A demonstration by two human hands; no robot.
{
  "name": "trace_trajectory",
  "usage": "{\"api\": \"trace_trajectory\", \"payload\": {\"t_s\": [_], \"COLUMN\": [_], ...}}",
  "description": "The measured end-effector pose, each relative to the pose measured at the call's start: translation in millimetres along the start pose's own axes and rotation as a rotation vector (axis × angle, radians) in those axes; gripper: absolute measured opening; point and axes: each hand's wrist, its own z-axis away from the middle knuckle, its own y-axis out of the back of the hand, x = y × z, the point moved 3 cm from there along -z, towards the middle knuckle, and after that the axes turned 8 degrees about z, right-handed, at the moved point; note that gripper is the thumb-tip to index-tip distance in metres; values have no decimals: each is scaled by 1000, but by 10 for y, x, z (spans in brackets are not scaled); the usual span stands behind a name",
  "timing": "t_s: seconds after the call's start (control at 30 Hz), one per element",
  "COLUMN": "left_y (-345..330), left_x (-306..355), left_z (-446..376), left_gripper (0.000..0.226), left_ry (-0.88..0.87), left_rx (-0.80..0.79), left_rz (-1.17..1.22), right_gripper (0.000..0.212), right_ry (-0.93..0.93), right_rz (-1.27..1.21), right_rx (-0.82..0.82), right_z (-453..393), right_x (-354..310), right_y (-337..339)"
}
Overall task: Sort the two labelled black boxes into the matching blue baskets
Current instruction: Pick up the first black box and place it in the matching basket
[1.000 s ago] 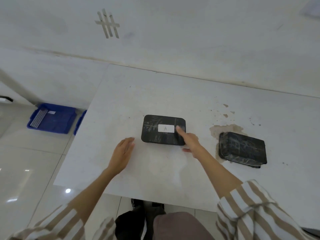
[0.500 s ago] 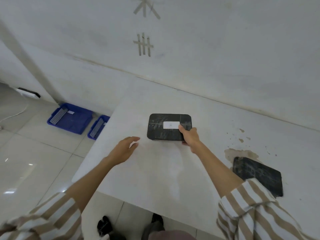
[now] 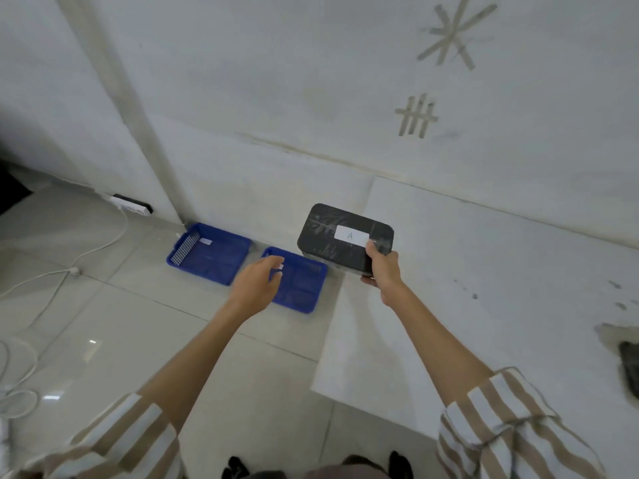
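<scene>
My right hand (image 3: pixel 382 271) grips the near right corner of a black box (image 3: pixel 342 236) with a white label marked A, held in the air past the table's left edge. Two blue baskets sit on the floor by the wall: the left blue basket (image 3: pixel 207 252) carries a small white label, and the right blue basket (image 3: pixel 301 286) lies below the box, its label partly hidden by my left hand (image 3: pixel 257 285). That hand hovers over the right basket, fingers apart and holding nothing. A second black box (image 3: pixel 631 369) shows only an edge at the far right of the table.
The white table (image 3: pixel 484 305) fills the right side, stained near its right edge. White cables (image 3: pixel 52 278) and a power strip (image 3: pixel 129 203) lie on the tiled floor at left. My feet (image 3: pixel 238 466) show at the bottom.
My right hand has lifted box A off the table and carried it left past the table edge. My left hand moved out over the right basket. The view swung left.
</scene>
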Motion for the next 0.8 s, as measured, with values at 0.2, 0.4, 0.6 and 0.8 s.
{"api": "trace_trajectory", "payload": {"t_s": [0.2, 0.4, 0.6, 0.8], "left_y": [824, 1604, 2227, 2669], "left_x": [-880, -1608, -2154, -2469], "left_z": [-82, -431, -1142, -1834], "left_gripper": [36, 36, 39, 38], "left_ry": [56, 58, 85, 37], "left_rx": [-65, -34, -68, -158], "left_rz": [-74, -129, -252, -307], "right_gripper": [52, 52, 50, 52], "right_ry": [-50, -71, -77, -106], "right_rz": [10, 56, 28, 11], "right_rx": [-26, -46, -46, 6], "right_z": [277, 226, -140, -402], "right_x": [-79, -375, -755, -1207], "right_y": [-1157, -2071, -2885, -3402]}}
